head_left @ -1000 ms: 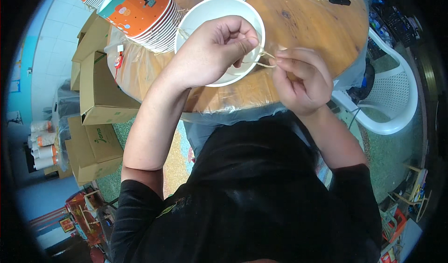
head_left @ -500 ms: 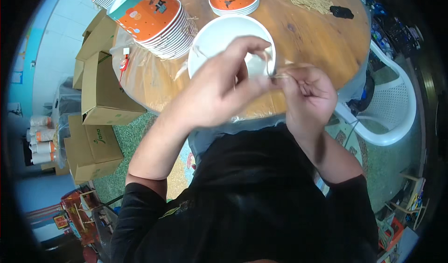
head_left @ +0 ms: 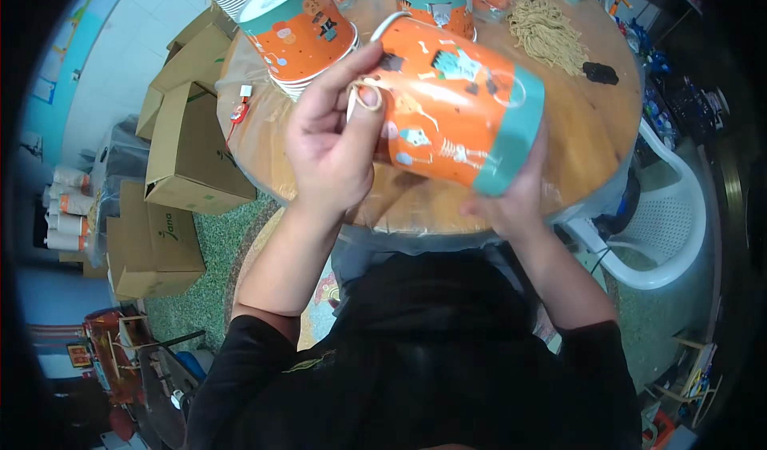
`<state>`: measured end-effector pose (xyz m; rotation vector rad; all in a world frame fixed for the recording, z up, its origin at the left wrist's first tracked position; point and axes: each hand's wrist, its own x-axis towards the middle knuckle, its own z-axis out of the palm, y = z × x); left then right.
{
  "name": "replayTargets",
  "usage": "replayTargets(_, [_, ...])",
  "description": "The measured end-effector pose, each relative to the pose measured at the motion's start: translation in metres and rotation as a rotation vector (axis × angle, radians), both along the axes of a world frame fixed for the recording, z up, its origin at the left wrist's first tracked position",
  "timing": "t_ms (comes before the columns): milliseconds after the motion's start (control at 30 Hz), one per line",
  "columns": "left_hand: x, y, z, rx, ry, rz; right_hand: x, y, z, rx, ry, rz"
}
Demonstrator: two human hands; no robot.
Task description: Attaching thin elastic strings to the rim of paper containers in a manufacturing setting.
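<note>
A large orange paper bucket (head_left: 447, 91) with a teal base band and printed cartoon figures is tilted on its side above the table. My left hand (head_left: 331, 134) is closed on its rim end, with the thumb against a loop of beige string (head_left: 366, 97) at the rim. At the teal base end, my right hand (head_left: 515, 198) holds the bucket from behind and below; most of its fingers are hidden by the bucket. The bucket's inside faces away to the left and cannot be seen.
Stacks of upside-down orange buckets (head_left: 300, 31) stand at the far side of the round wooden table (head_left: 272, 150). A heap of beige strings (head_left: 543, 35) and a black item (head_left: 601, 73) lie far right. Cardboard boxes (head_left: 192, 150) are left, a white plastic chair (head_left: 663, 218) right.
The bucket, whose white inside faced up before, is now lifted and tipped with its printed outside showing. My right hand has moved from the string to the bucket's base.
</note>
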<state>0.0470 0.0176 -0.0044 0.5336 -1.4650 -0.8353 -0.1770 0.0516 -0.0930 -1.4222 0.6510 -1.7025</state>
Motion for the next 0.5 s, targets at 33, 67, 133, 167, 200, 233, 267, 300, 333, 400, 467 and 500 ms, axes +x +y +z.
replayTargets(33, [-0.001,-0.010,0.002,-0.050,0.068,-0.009,0.006,-0.009,0.015,-0.005,0.026,-0.016])
replayTargets(67, [-0.002,-0.014,0.005,-0.045,0.128,0.062,0.010,-0.025,0.022,-0.112,0.080,-0.091])
replayTargets(133, [-0.001,-0.034,0.016,-0.096,0.196,0.160,0.019,-0.058,0.046,-0.285,0.120,-0.199])
replayTargets(167, [0.013,-0.039,0.020,-0.088,0.155,0.172,0.025,-0.070,0.069,-0.357,0.154,-0.265])
replayTargets(200, [0.028,-0.050,0.021,-0.053,0.206,0.191,0.031,-0.082,0.090,-0.429,0.187,-0.330])
replayTargets(233, [0.041,-0.057,0.021,-0.015,0.254,0.213,0.038,-0.094,0.106,-0.356,0.188,-0.270])
replayTargets(267, [0.042,-0.059,0.030,0.078,0.247,0.307,0.040,-0.110,0.126,-0.375,0.253,-0.357])
replayTargets(300, [0.056,-0.063,0.029,0.116,0.266,0.294,0.047,-0.118,0.148,-0.393,0.313,-0.433])
replayTargets(333, [0.072,-0.066,0.023,0.163,0.288,0.279,0.061,-0.108,0.181,-0.193,0.223,-0.300])
replayTargets(400, [0.078,-0.069,0.029,0.200,0.338,0.252,0.070,-0.149,0.192,-0.411,0.492,-0.545])
replayTargets(467, [0.080,-0.068,0.031,0.281,0.485,0.248,0.093,-0.167,0.202,-0.396,0.483,-0.441])
replayTargets(500, [0.080,-0.073,0.028,0.296,0.537,0.231,0.103,-0.186,0.198,-0.459,0.579,-0.582])
